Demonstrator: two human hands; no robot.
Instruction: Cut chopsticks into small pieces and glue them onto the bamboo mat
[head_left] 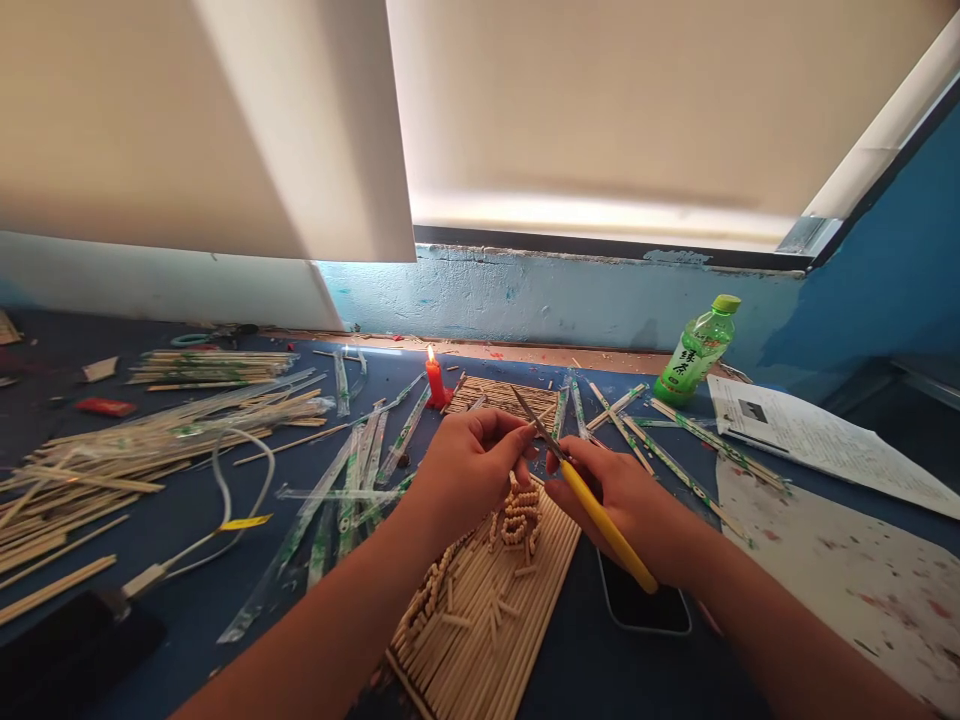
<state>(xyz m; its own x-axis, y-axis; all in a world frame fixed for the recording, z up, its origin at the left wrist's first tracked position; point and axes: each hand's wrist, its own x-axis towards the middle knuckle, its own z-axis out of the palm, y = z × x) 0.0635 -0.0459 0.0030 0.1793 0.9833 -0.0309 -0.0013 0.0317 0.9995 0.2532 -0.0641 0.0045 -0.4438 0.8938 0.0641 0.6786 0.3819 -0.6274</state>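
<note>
My left hand (476, 460) pinches a small piece of wooden stick (534, 424) above a mat of chopsticks laid side by side (491, 640). In my right hand (611, 490) is a yellow-handled tool with dark pointed blades (600, 515), its tip beside the fingers of my left hand. Short cut stick pieces stand in curved rows (519, 515) on the mat, and several more lie loose on it. Beyond my hands lies a smaller stick panel (510, 395), next to a lit red candle (434, 380).
Bundles of chopsticks (210, 367) and plastic wrappers (360, 480) spread across the left. A white cable (225, 490) lies near them. On the right are a green bottle (695, 355), a phone (645, 600), an open booklet (825, 435) and a stained sheet (847, 570).
</note>
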